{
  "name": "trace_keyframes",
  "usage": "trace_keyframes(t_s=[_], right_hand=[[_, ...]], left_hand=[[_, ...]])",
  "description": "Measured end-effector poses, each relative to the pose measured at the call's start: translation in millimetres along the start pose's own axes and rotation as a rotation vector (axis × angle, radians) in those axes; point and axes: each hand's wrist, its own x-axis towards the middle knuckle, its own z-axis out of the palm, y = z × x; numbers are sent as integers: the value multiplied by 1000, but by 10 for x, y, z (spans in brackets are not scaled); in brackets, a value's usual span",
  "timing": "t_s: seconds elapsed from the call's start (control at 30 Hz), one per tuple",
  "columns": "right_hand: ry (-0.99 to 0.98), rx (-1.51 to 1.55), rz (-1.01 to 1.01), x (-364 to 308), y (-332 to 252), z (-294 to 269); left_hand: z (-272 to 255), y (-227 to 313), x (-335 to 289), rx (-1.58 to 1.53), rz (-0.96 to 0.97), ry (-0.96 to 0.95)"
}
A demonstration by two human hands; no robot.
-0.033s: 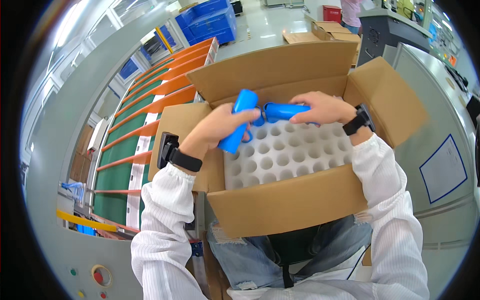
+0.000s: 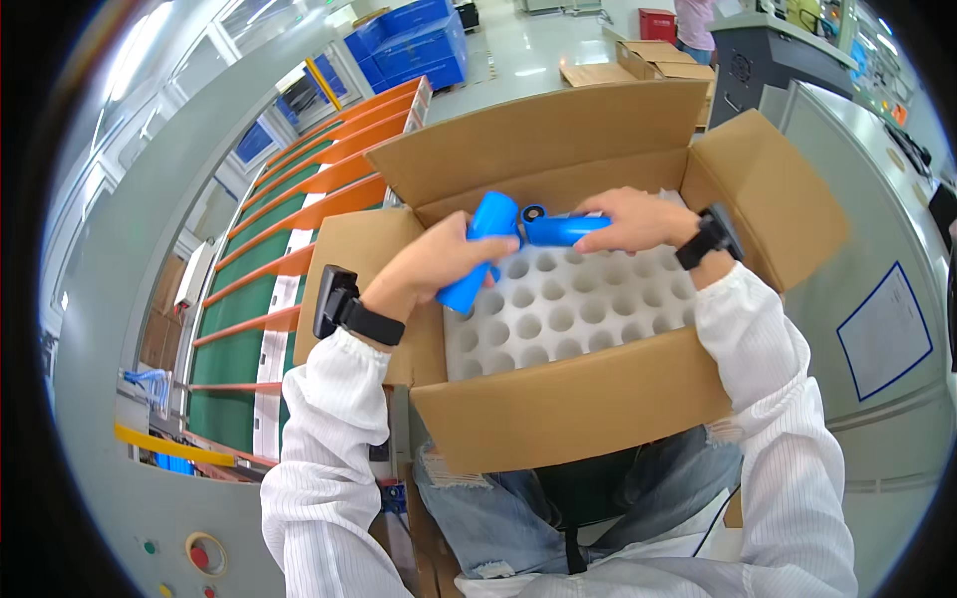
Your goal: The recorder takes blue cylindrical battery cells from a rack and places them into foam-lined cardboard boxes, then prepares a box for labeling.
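- Your left hand [image 2: 444, 254]: grip clamped on a glossy blue cylinder [image 2: 492, 217], held at a slant, upper end leaning away from you and to the right, lower end nearer you. Your fingers cross its middle.
- Your right hand [image 2: 638, 219]: grip clamped on a second glossy blue cylinder [image 2: 563, 231], lying nearly level, free end pointing left toward the first.
- Both cylinders are over the rear left part of a white foam tray [image 2: 542, 307] with rows of round holes; the holes nearer you show unfilled.
- A small round blue-and-black end [image 2: 533, 213] shows just behind the free end of the second cylinder. Blurred here: you cannot fairly tell what it belongs to, or whether the two cylinders touch.
- The tray sits inside a brown cardboard box [image 2: 573, 409], flaps spread outward, one toward you over your lap.
- Black strap-on device [image 2: 371, 321] on your left wrist, another black device [image 2: 710, 239] on your right; white striped sleeves [image 2: 329, 419] above both.
- Left of the box: a green conveyor bed [image 2: 221, 417] crossed by orange slats [image 2: 329, 177].
- Right: a grey cabinet carrying a blue-edged white sheet [image 2: 885, 332].
- Far back: stacked blue boxes [image 2: 409, 45] on the floor.
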Motion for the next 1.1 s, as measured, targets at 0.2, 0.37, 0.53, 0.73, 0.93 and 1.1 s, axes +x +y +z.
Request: trace_keyframes(t_s=[0.2, 0.37, 0.53, 0.73, 0.93, 1.1], right_hand=[[230, -583, -35, 365, 70, 357], [383, -320, -259, 531, -81, 350], [421, -293, -468, 605, 108, 267], [541, -253, 187, 424, 694, -405], [297, -565, 322, 431, 1403, -219], [478, -629, 209, 518, 1613, -25]], left_hand=[[302, -304, 354, 551, 46, 168], [379, -370, 489, 1132, 171, 294], [406, -218, 601, 1150, 202, 369], [161, -97, 675, 910, 60, 210], [318, -186, 608, 785, 314, 512], [137, -196, 328, 572, 307, 490]])
